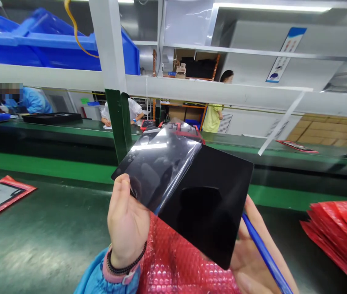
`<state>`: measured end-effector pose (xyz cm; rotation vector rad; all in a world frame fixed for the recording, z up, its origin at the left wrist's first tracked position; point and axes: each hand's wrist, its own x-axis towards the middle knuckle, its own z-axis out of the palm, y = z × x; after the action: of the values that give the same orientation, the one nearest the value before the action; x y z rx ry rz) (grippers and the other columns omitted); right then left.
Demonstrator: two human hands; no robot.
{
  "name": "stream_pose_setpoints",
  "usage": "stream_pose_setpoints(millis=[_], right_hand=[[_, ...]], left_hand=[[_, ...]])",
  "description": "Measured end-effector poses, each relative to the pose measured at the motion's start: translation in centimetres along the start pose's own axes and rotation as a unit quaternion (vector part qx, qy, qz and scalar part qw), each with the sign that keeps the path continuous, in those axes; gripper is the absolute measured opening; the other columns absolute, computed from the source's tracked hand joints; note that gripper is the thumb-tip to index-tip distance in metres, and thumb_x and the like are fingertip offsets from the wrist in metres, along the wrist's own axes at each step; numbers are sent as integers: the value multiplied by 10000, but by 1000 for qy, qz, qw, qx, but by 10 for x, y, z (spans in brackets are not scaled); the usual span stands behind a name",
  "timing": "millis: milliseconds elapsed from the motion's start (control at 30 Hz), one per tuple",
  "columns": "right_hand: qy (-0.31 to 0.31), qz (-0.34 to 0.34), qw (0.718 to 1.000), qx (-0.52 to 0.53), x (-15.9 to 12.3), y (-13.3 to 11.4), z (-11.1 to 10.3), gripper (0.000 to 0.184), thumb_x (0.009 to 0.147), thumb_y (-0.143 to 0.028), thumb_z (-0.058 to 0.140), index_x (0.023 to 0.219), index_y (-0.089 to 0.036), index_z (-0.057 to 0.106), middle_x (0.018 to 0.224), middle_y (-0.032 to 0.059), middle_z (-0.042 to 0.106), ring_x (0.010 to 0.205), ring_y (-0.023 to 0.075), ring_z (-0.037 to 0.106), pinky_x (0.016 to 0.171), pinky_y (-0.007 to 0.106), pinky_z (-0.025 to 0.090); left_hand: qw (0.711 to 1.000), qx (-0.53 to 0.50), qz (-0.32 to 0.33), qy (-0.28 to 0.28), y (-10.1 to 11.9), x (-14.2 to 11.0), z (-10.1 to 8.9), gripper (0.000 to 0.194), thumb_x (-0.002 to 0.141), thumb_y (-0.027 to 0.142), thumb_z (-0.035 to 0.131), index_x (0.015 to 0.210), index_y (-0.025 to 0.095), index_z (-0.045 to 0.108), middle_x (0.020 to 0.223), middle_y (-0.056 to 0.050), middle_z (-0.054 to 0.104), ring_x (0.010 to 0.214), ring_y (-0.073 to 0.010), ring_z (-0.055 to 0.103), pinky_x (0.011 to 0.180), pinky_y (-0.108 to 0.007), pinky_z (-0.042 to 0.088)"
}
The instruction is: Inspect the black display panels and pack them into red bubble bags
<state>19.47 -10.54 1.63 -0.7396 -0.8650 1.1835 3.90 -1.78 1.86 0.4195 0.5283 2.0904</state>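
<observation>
A flat black glass panel [214, 196], like a tablet screen, is held up tilted between my hands. Over its left half lies a clear plastic film [161, 171], wrinkled and glossy, with a diagonal edge across the middle. My left hand [127, 220] is closed at the panel's lower left edge; whether it also pinches the film I cannot tell. My right hand [253, 249] grips the right edge, its fingers partly behind the panel. A blue pen-like stick [265, 253] lies along that same hand. Red bubble wrap [182, 257] sits below the panel.
A stack of red bubble bags [341, 237] lies at the right of the dark green bench [54, 241]. At the left, a panel on a red bag [2, 198]. A white post [107, 45] and crossbar stand ahead, with blue bins [47, 45] above. Several people work beyond.
</observation>
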Motion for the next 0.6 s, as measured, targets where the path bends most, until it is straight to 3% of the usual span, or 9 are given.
stream_pose_setpoints(millis=[133,300,467,600], right_hand=[[-14,-5,1000,-3,3,9,-4,934,626,-399,844,1427,-483,372,1429,26,544,1135,331,639,826,435,563],[-4,-18,1000,1,2,17,-3,962,632,-283,853,1428,-491,355,1441,17,532,1118,279,658,841,382,558],[10,-44,999,13,1,21,3,759,713,-277,801,1356,-501,465,1368,-18,601,1128,233,654,887,351,544],[27,-53,998,23,5,29,-4,755,725,-275,790,1379,-446,455,1347,23,619,1098,242,667,893,375,546]], left_hand=[[1000,-2,9,10,-1,6,-3,79,860,203,600,861,184,676,870,19,678,882,-116,634,868,-247,498],[999,6,-5,35,-2,10,-4,100,869,187,570,871,180,670,924,13,682,954,-120,615,907,-237,464],[1000,11,-4,5,-2,9,-3,68,859,206,573,862,190,639,885,8,677,861,-130,633,798,-246,511],[1000,6,-10,-21,-1,10,0,77,860,203,557,826,194,625,833,10,684,768,-128,648,708,-236,528]])
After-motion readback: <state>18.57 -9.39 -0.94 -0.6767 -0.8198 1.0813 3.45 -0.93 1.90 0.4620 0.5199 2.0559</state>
